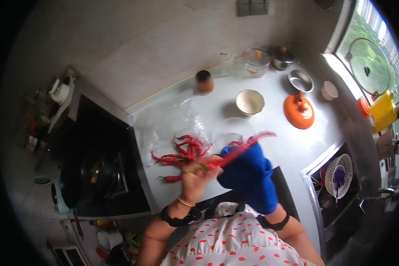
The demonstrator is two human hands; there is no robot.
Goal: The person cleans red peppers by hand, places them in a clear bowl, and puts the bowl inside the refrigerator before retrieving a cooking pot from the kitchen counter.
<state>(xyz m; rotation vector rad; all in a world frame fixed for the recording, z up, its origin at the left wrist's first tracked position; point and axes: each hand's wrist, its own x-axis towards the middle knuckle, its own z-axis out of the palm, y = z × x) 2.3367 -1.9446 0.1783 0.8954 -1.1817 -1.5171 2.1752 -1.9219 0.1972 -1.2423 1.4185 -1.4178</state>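
Observation:
My left hand (201, 173) grips the green stem end of a long red chili pepper (234, 154), which is blurred. Blue cloth (247, 176) covers my right hand, so its fingers are hidden. The pepper stretches across the front of the cloth, and its tip points up and right. Beyond my left hand lies a pile of red chili peppers (189, 149) beside a clear plastic bag (188, 113). One more pepper (170, 179) rests nearer to me. Behind the cloth stands a clear bowl (234, 124), with some red peppers showing by its near side.
A gas stove with a wok (96, 173) is on the left. Further back on the counter are a cream bowl (250, 102), a dark-topped jar (204, 83), an orange lid (299, 111) and a metal bowl (301, 80). A sink holds a white colander (339, 176) at right.

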